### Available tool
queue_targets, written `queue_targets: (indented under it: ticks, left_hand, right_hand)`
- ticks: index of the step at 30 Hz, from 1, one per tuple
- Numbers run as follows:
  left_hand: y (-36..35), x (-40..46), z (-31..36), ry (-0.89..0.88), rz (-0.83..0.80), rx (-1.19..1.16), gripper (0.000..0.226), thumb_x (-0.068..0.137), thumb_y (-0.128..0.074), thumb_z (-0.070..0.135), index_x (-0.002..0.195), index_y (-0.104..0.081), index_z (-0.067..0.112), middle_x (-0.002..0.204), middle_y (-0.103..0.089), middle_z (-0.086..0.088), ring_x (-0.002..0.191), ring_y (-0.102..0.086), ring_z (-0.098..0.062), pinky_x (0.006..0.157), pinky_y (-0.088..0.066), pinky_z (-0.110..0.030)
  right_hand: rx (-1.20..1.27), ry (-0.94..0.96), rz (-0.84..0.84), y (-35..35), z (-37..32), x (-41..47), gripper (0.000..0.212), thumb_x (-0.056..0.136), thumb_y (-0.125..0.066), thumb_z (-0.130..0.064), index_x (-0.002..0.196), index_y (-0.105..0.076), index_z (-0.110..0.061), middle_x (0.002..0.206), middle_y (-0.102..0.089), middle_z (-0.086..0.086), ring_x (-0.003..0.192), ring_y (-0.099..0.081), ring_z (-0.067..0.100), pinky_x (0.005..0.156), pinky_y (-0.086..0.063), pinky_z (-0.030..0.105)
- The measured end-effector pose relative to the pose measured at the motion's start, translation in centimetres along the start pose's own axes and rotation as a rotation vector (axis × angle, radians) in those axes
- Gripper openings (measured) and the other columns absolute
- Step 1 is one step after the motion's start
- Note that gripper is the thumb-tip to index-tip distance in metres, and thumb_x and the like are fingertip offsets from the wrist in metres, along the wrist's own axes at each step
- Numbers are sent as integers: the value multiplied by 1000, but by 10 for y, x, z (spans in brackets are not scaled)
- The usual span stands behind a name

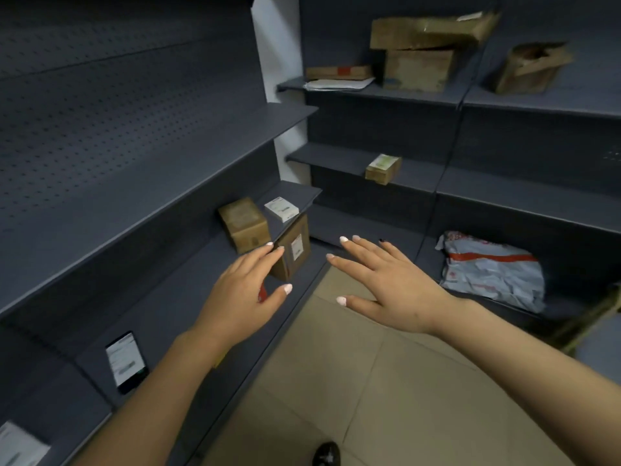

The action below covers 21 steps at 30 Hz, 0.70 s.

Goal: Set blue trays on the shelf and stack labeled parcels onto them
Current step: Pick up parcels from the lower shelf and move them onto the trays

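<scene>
Both my hands stretch forward with fingers spread and nothing in them. My left hand [247, 290] hovers over the lower left shelf [174, 304], its fingertips just short of a brown labeled parcel [293, 247] standing there. My right hand [386, 280] is over the floor to the right of that parcel. Another brown box [243, 224] and a small white box [281, 208] sit on the shelf above. No blue tray is in view.
A phone [126, 362] with a lit screen lies on the lower left shelf. On the right shelves are a grey mailer bag [490, 270], a small box [383, 168] and several worn cartons [423, 48]. Tiled floor [369, 381] runs between the shelving.
</scene>
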State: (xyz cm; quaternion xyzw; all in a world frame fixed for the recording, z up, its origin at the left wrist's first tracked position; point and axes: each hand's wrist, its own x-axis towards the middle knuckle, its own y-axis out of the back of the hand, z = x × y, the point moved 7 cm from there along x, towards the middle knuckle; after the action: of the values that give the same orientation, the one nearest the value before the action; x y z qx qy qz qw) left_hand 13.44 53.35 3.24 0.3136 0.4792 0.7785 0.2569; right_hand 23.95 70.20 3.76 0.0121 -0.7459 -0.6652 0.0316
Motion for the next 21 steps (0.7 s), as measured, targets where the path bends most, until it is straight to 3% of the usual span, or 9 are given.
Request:
queue_targets:
  ticks: [8, 21]
  left_hand:
    - [-16, 114, -29, -58, 67, -10, 74, 81, -30, 64, 145, -34, 26, 149, -32, 10, 136, -28, -9, 105, -27, -28]
    - [-9, 277, -83, -64, 107, 27, 68, 85, -39, 59, 147, -25, 32, 152, -25, 14, 137, -19, -3, 106, -18, -21]
  right_hand:
    - [-59, -25, 22, 8, 73, 92, 71, 85, -13, -70, 149, -2, -39, 159, 3, -2, 146, 8, 15, 118, -1, 41]
    - [-63, 45, 57, 34, 154, 245, 66, 93, -26, -64, 149, -1, -39, 159, 6, -2, 145, 11, 14, 119, -1, 40]
